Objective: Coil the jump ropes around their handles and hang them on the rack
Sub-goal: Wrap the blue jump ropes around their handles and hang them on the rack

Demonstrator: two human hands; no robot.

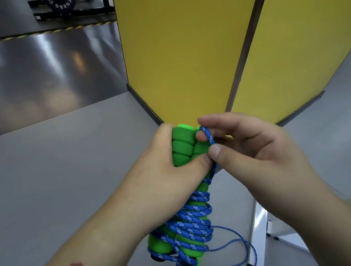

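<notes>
Head view, grey floor (37,180), yellow panels (178,50), hands: left (167,169) gripping green handles (183,145), right (249,143) pinching blue rope (209,136).

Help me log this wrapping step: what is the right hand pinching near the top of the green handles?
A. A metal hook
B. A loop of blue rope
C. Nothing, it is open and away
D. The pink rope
B: the right hand pinches a loop of the blue rope between thumb and forefinger beside the green handles, which the left hand grips.
</notes>
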